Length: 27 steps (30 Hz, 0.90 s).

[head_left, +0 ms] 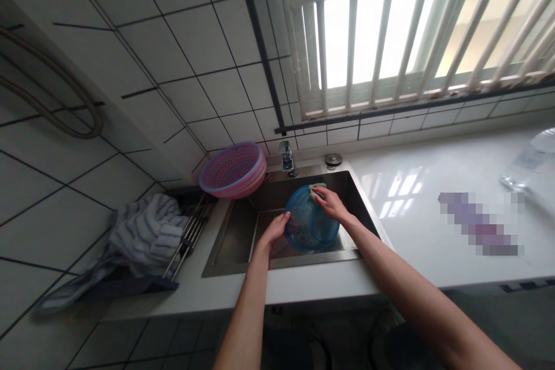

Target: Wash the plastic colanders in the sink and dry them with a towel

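Observation:
A blue mesh plastic basket (303,225) is tilted over the steel sink (232,237), its round base turned partly toward me. My left hand (274,228) grips the basket's left rim, thumb on the near side. At the upper right rim, my right hand (329,202) is closed on a greenish cloth or sponge (318,188) and presses it against the basket. The fingertips of the left hand are hidden behind the rim.
Stacked pink and blue colanders (234,170) stand at the sink's back left corner. The tap (287,159) and a drain strainer (333,159) sit behind the sink. A striped towel (145,234) lies by a metal rack (186,237). A clear plastic bottle (531,159) is at far right.

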{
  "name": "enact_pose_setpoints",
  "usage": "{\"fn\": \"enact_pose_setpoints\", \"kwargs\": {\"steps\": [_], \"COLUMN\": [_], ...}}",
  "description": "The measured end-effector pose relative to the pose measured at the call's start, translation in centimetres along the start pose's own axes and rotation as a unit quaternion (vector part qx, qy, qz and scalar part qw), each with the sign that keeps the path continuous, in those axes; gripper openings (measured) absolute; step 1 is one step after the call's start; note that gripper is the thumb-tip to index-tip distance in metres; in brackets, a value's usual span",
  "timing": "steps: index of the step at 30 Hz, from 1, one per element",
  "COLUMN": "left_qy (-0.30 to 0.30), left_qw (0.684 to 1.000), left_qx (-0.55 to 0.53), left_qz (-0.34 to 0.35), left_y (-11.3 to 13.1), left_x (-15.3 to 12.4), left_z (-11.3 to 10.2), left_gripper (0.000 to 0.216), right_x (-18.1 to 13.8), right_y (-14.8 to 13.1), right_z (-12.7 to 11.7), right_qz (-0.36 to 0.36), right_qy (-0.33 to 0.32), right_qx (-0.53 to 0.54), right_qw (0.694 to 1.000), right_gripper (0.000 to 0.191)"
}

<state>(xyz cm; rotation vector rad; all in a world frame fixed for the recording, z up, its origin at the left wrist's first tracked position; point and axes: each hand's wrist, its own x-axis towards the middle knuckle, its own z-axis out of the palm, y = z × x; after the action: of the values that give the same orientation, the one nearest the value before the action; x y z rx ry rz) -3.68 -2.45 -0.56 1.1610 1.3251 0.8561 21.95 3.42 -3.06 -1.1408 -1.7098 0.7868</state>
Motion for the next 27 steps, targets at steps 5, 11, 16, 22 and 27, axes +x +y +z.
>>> {"fn": "enact_pose_setpoints", "kwargs": {"steps": [5, 11, 16, 22, 27], "left_qy": [0.084, 0.119, 0.109, 0.189, 0.123], "left_qw": [0.989, 0.985, 0.988, 0.979, 0.989], "left_qx": [-0.007, -0.015, 0.016, 0.011, 0.004], "left_qz": [0.125, 0.127, 0.110, 0.074, 0.076], "left_y": [0.9, 1.0, 0.7, 0.6, 0.7], "left_x": [0.4, 0.6, 1.0, 1.1, 1.1], "left_z": [0.1, 0.4, 0.4, 0.0, 0.2], "left_gripper": [0.072, 0.072, 0.075, 0.079, 0.079], "right_x": [0.1, 0.0, -1.5, -2.4, -1.3], "right_y": [-0.2, -2.5, -5.5, -6.9, -4.9], "right_z": [0.2, 0.4, 2.2, 3.5, 2.7], "right_qz": [0.037, -0.079, -0.183, -0.240, -0.175], "right_qy": [-0.051, -0.042, -0.152, -0.203, -0.135], "right_qx": [0.047, 0.001, -0.092, -0.137, -0.108], "right_qw": [0.997, 0.996, 0.967, 0.939, 0.969], "right_gripper": [0.053, 0.050, 0.037, 0.033, 0.037]}}
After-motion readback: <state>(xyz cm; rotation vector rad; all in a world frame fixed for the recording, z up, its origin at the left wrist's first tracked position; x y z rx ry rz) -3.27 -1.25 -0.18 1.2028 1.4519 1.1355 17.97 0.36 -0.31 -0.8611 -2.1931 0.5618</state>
